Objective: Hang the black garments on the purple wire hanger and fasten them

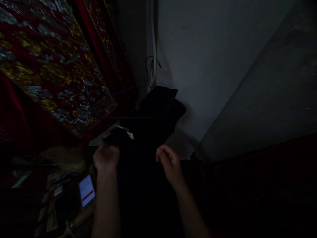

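A piece of black cloth [158, 105], perhaps a garment, hangs in front of me, too dark for its shape to be made out. My left hand [106, 157] is closed at its left side, with a black fold rising just above the fingers. A small pale tag [130, 135] on a thin string lies near that fold. At the cloth's right edge, my right hand [169, 162] is closed, thumb and fingers pinched together on the dark fabric. A thin purple cord [128, 117] runs leftward from the cloth.
On the left hangs red fabric [56, 74] with gold and silver decoration. A lit phone [86, 191] lies among dim clutter at lower left. Behind stands a grey wall [210, 66] with a pale cable or pipe [154, 39] running down it. The lower right is very dark.
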Demonstrator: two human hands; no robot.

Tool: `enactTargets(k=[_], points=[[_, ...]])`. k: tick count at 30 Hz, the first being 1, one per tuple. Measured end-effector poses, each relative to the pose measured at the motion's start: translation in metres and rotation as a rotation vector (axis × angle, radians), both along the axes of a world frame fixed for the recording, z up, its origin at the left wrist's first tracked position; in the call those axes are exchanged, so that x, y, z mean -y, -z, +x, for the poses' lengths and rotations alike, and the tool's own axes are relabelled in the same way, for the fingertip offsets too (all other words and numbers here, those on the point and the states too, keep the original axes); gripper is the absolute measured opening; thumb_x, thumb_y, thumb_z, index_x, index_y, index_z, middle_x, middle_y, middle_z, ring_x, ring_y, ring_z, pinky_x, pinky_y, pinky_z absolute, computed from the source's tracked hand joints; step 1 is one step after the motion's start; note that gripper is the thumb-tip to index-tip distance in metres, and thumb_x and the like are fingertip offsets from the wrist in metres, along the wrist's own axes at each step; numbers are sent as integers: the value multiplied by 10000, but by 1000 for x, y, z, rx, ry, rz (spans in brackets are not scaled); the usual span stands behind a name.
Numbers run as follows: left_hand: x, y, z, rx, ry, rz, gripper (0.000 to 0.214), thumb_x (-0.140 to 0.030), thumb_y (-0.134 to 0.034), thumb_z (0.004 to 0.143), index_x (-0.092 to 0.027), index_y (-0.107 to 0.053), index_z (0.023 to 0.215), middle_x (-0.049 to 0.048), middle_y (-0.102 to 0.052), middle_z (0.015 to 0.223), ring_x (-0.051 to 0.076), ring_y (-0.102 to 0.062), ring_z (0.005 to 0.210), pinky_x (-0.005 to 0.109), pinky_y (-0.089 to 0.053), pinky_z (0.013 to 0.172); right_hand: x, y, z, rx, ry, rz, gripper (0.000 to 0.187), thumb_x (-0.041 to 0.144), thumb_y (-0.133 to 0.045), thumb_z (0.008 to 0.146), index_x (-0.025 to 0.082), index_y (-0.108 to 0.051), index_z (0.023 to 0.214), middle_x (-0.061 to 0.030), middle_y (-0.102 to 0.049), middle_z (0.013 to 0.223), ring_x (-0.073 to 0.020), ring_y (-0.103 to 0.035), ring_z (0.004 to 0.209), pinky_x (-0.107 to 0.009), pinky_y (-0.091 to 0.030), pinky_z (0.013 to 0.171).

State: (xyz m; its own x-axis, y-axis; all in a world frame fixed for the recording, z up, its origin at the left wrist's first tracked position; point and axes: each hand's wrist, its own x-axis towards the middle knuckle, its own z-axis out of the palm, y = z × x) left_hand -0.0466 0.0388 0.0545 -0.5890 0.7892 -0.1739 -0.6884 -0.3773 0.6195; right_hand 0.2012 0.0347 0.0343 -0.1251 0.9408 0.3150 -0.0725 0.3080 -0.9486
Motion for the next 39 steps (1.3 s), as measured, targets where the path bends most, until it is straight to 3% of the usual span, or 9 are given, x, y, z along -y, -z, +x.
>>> enactTargets(k=[2,5,10,14,19,23,27,33,39], points=[[1,13,26,95,124,-102,244,-178,-495,909,-198,-634,710,8,-678,658,148,-636,610,284,-510,638,-6,5,14,65,147,42,301,412,-523,954,216,-567,729,8,-548,692,-156,-536,696,-279,-425,667],[-3,2,70,-37,293,-4,111,-256,-619,880,-200,-671,800,29,-723,838,174,-686,824,312,-528,801,-20,7,31,166,266,122,197,422,-607,916,226,-627,904,-36,-636,919,-207,-595,924,-341,-463,867],[-1,-36,114,-795,341,166,140,-367,-717,857,-234,-681,833,6,-644,828,174,-614,839,301,-494,808,-19,-12,20,146,-94,115,355,355,-678,873,264,-580,1202,-56,-660,1186,-224,-618,1104,-378,-473,1003],[-2,-42,118,-1291,287,220,257,-481,-627,928,-237,-709,930,59,-640,971,227,-602,998,364,-481,925,-17,-37,19,101,-241,58,113,276,-544,852,224,-629,798,5,-624,735,-181,-598,737,-293,-498,704],[-5,-13,107,-1265,895,253,641,-663,-218,1007,-283,-666,1262,77,-726,1091,242,-675,1025,404,-518,963,-25,-85,63,253,-535,14,179,236,-545,733,200,-564,559,42,-450,506,-103,-388,450,-225,-277,436],[-1,5,97,-1442,1147,151,529,-642,-442,968,-253,-750,1152,56,-768,1109,263,-705,1007,383,-544,921,-48,-119,87,284,-187,327,123,167,-576,685,198,-691,653,-2,-619,613,-147,-545,564,-256,-389,538],[-4,-4,69,-1637,963,-31,431,-569,-566,926,-232,-768,1105,63,-784,1073,277,-722,922,358,-538,823,-100,-115,73,80,230,358,172,273,-580,794,228,-720,884,23,-550,606,-134,-449,519,-257,-360,517],[-11,-19,10,-1821,853,-235,303,-473,-578,895,-258,-783,958,55,-797,996,290,-725,885,343,-507,753,-167,-68,28,300,94,185,482,616,-466,864,206,-566,632,19,-469,551,-141,-458,563,-246,-337,516],[-11,-32,-45,-1866,615,-493,358,-569,-610,839,-235,-740,839,85,-775,898,296,-709,835,353,-501,738,-161,-67,45,390,176,295,509,596,-592,799,212,-431,507,31,-341,519,-116,-344,544,-256,-208,498]])
